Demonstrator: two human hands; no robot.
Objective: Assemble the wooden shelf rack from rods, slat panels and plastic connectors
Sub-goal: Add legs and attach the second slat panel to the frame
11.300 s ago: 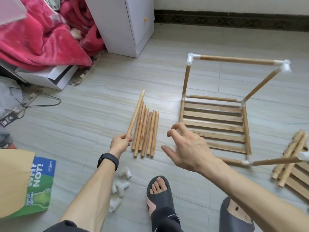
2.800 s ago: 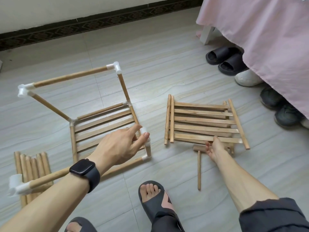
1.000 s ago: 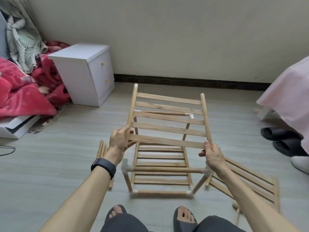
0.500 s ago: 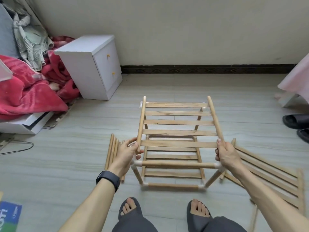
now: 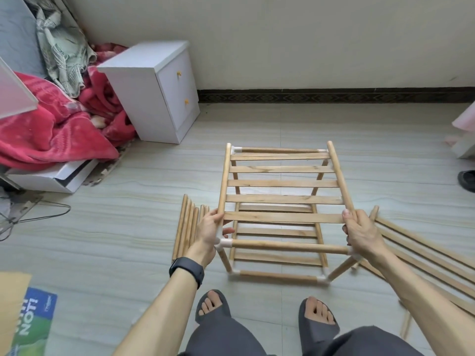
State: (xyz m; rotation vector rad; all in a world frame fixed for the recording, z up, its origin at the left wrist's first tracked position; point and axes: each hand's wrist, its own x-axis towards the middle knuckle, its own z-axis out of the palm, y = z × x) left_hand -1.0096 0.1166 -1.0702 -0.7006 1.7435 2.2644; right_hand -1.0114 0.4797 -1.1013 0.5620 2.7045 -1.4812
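Observation:
A wooden slat panel (image 5: 282,183) lies nearly level over the top of the half-built rack frame (image 5: 277,277), which stands on the floor with white plastic connectors (image 5: 226,244) at its corners. My left hand (image 5: 210,228) grips the panel's left side rod near its close end. My right hand (image 5: 361,231) grips the right side rod at the same height. The panel's far end sits by the frame's far top rod (image 5: 280,150). A lower slat shelf (image 5: 276,232) shows through the gaps.
A bundle of loose rods (image 5: 186,224) lies left of the frame. Another slat panel (image 5: 424,255) rests on the floor at right. A white bedside cabinet (image 5: 154,88) and red blankets (image 5: 51,124) stand back left. A cardboard box (image 5: 23,317) sits lower left, a black shoe (image 5: 466,179) far right.
Over the last second both hands have lowered the slat panel from a raised tilt to nearly flat over the frame's top. Earlier, I took it from the floor stack.

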